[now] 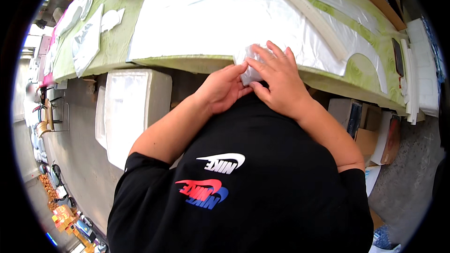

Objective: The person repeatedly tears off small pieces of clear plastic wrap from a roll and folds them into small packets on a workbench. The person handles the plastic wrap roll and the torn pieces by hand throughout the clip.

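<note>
The person stood at the near edge of a long work table (117, 42) covered with a green patterned cloth, and both hands met at that edge over a small piece of silvery white film (248, 63). The left hand (220, 89) was narrowed to a pinch, its fingertips (241, 68) pressed on the left side of the piece. The right hand (276, 82) lay over the piece from the right, fingers half spread and curved, pressing it down and holding it. The piece sat at the front border of a large silvery sheet (220, 14) that covered most of the table; I could not tell whether it was a folded corner of this sheet or a separate small bag.

As for progress, it seemed to me that the work on this piece was in the middle: it was gripped and crumpled, not yet flat or put aside. Several similar white pieces (86, 37) lay on the left part of the table, perhaps already finished, but this is only my judgement. A long white strip (318, 16) crossed the sheet untouched. Below the table stood a white box (133, 112) and, on the right, cardboard boxes (368, 126).
</note>
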### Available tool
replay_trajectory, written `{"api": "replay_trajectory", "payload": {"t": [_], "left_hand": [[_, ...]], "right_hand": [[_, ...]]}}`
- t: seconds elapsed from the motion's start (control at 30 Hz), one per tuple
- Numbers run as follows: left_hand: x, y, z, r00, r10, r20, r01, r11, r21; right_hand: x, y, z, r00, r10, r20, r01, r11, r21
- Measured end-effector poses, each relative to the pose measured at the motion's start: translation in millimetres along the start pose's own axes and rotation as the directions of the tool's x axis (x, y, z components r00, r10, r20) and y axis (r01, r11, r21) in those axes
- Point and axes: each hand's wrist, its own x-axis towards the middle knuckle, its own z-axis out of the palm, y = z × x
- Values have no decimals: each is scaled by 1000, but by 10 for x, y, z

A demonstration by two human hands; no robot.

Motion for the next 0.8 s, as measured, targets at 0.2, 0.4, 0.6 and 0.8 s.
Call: {"api": "replay_trajectory", "payload": {"t": [0.2,0.4,0.6,0.8], "left_hand": [[-202,41,252,989,88,-122,-92,995,-25],[-160,141,387,991,115,-65,-122,986,-110],[-24,154,420,947,276,-165,-304,935,-184],[-52,136,387,884,446,-142,-443,895,52]], "right_hand": [[-122,-137,-235,921,385,-61,-295,790,538],[-65,-179,-64,885,438,158,-376,474,796],[-127,-76,78,889,457,28,-300,535,790],[17,-14,47,874,485,26,-260,422,868]]}}
